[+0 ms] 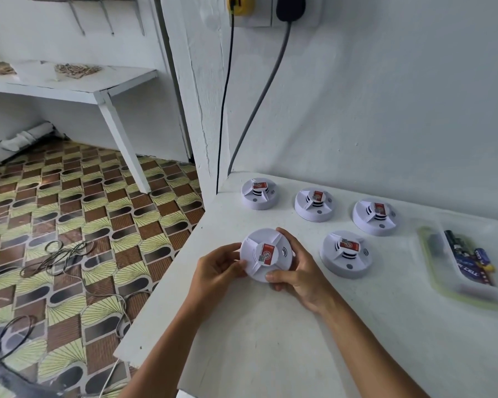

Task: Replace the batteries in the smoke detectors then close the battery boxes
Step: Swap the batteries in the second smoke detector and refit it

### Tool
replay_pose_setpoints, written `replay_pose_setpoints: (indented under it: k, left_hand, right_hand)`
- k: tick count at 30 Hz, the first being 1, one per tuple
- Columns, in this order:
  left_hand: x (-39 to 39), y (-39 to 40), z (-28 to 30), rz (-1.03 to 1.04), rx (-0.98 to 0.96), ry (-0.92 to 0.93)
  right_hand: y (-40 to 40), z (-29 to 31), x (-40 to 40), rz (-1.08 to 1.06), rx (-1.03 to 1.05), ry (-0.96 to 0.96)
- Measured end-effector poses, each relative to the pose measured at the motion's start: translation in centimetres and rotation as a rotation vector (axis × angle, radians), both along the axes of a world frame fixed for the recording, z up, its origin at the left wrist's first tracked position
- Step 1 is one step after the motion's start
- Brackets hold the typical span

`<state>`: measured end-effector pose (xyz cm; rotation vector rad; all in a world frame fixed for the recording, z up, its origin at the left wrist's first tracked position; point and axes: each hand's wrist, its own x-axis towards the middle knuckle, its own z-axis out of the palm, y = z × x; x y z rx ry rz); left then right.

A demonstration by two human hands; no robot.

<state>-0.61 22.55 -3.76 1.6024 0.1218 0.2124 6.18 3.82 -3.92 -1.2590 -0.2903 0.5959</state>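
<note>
I hold a white round smoke detector (263, 254) with a red label just above the white table (270, 340), face up and tilted. My left hand (217, 268) grips its left rim and my right hand (296, 268) curls around its right rim, thumb on the front edge. Several more white detectors sit face up on the table: one at the back left (259, 193), one behind the middle (314, 203), one at the back right (375, 215) and one just right of my hands (345, 254). A clear plastic tray (454, 271) at the right holds batteries (482, 258).
The table's left edge drops to a patterned floor with loose cables (58, 254). Two cords (253, 104) hang down the wall from sockets into the table's back corner. A white shelf (69, 81) stands at the far left.
</note>
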Motion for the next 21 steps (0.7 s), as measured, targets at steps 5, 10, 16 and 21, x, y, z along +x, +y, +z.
replay_pose_setpoints:
  k: [5,10,16,21]
  left_hand:
    - [0.0,0.0,0.1,0.002,0.011,-0.016]
    - [0.1,0.1,0.0,0.009,0.022,-0.010]
    - [0.2,0.1,0.0,0.026,0.013,-0.004]
    - [0.2,0.0,0.2,0.044,-0.010,-0.012]
  right_hand:
    - [0.0,0.4,-0.1,0.002,-0.009,0.022]
    - [0.0,0.6,0.3,0.049,0.114,0.185]
    - [-0.2,0.2,0.1,-0.031,0.058,0.129]
    - [0.0,-0.7,-0.5,-0.119,-0.035,0.010]
